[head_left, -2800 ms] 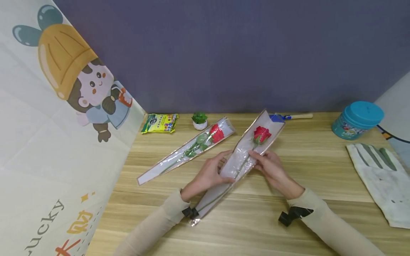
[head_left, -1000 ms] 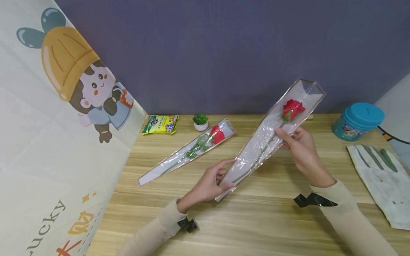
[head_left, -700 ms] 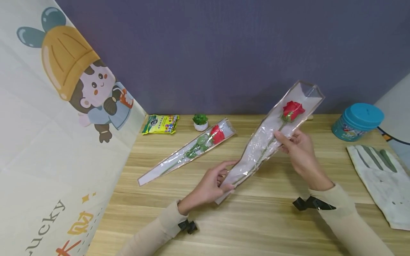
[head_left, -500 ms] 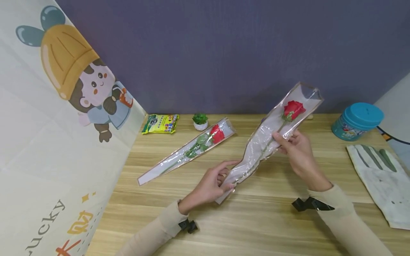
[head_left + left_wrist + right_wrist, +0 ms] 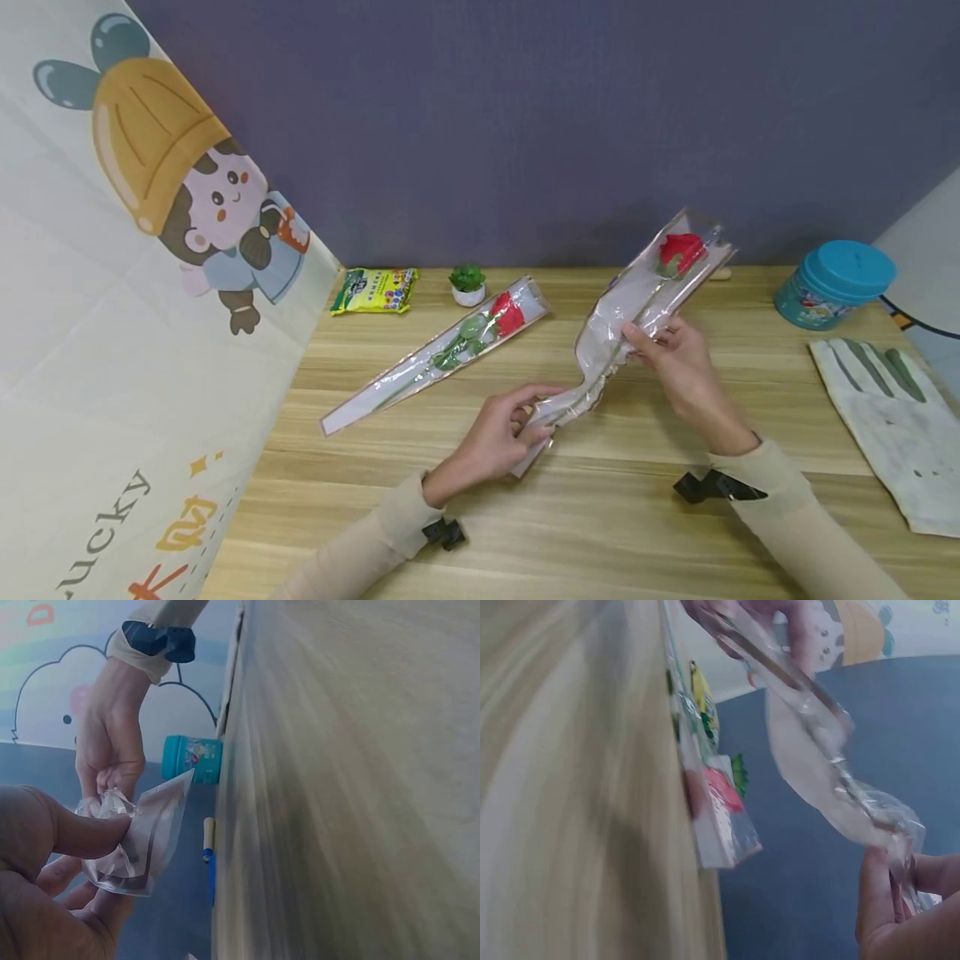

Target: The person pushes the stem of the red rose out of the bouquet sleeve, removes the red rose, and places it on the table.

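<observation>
A red rose (image 5: 678, 250) sits in a long clear sleeve (image 5: 628, 310) held above the wooden table (image 5: 615, 517). My left hand (image 5: 501, 432) pinches the sleeve's narrow lower end (image 5: 139, 847). My right hand (image 5: 673, 360) grips the sleeve's middle, below the bloom, and the plastic (image 5: 840, 787) is crumpled and bent between the hands. A second wrapped rose (image 5: 507, 314) lies flat on the table to the left, in its own sleeve (image 5: 435, 358).
A yellow snack packet (image 5: 374, 289) and a small potted plant (image 5: 467, 284) stand at the back. A teal jar (image 5: 835, 283) and a white glove (image 5: 892, 417) are at the right. A cartoon-printed cloth (image 5: 135, 317) bounds the left side.
The sleeve was lifted off the table, then my right hand slid down it toward the left hand, so the plastic bunched and buckled and the bloom end dropped lower.
</observation>
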Tool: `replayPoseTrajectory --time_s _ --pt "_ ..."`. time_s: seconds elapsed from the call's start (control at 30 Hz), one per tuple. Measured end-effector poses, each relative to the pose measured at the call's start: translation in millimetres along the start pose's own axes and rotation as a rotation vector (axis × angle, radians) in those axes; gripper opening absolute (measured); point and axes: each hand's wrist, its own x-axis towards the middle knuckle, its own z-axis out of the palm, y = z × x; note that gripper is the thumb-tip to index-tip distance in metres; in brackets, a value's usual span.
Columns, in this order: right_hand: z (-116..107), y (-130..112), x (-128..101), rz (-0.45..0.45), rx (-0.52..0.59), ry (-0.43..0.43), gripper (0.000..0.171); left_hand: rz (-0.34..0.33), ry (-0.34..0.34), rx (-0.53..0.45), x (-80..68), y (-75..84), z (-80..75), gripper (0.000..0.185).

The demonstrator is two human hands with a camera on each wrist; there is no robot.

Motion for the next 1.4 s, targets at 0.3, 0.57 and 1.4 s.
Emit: replayPoseTrajectory --time_s 0.3,0.57,1.4 --pt "7 4 -3 -0.004 -0.033 0.012 0.018 -0.006 0.043 0.021 1.2 2.4 4.0 0.057" --pt "11 6 -3 -0.012 -0.019 0.017 0.018 -0.004 0.059 0.019 0.7 4.7 4.3 0.054" --pt "3 -5 4 -0.100 0.095 0.102 0.013 0.029 0.027 0.097 1.5 3.0 -0.4 0.061"
